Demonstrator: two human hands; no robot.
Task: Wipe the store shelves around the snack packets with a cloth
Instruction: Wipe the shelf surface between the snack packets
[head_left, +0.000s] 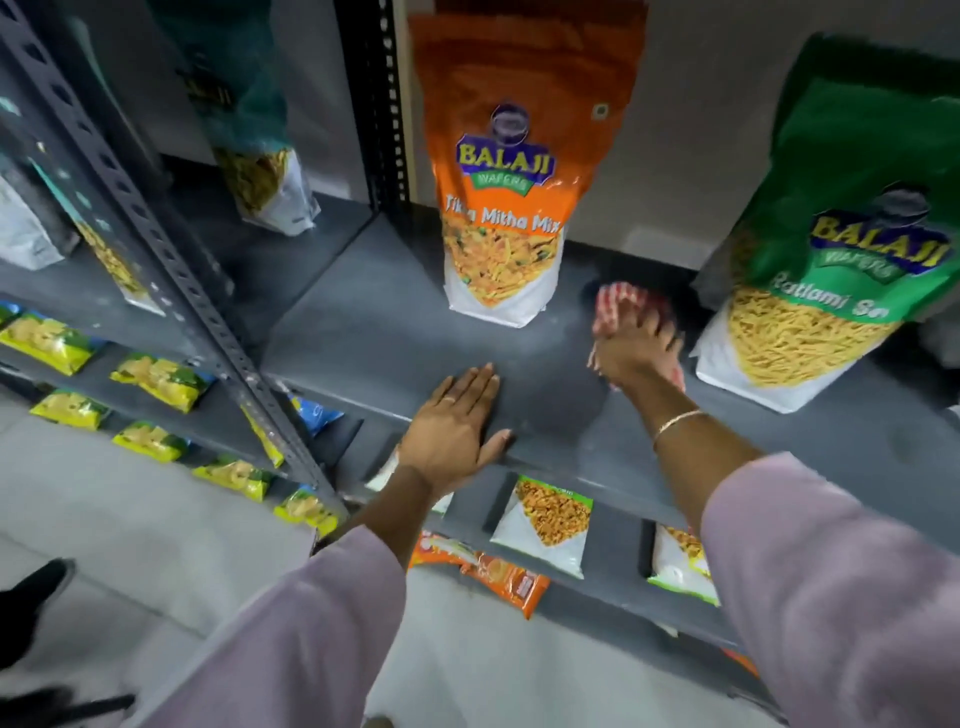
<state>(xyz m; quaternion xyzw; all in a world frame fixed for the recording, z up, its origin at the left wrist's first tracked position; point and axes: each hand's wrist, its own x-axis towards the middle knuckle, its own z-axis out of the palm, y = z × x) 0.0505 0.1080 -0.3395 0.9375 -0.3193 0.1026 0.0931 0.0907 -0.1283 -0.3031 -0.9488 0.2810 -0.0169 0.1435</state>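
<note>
Where the right hand (636, 351) reaches onto the dark grey shelf (374, 338), its fingers curve over a bunched red-and-white cloth (618, 306) and hold it down on the shelf surface. The cloth sticks out past the fingertips towards the back wall and also shows at the heel of the hand; motion blur hides the finer grip.

- Cloth position: between two upright packets, nearer the green one, touching neither.
- Orange Balaji Tikha Mitha Mix packet (501, 208): standing at the left of the cloth, back against the wall.
- Green Balaji Ratlami Sev packet (831, 260): standing at the right, leaning slightly.
- Left hand (454, 423): flat, fingers straight and together, palm down on the front edge of the same shelf, holding nothing; ring (448, 399) on one finger.
- Right wrist: thin bangle (675, 421).
- Adjoining bay, left: teal packet (254, 145) upright behind the perforated upright post (171, 249).
- Shelf below: white-and-green snack packet (545, 525) lying flat, a small orange packet (498, 571) in front of it.
- Lower left shelves: rows of yellow packets (156, 379), one blue packet (314, 415).
</note>
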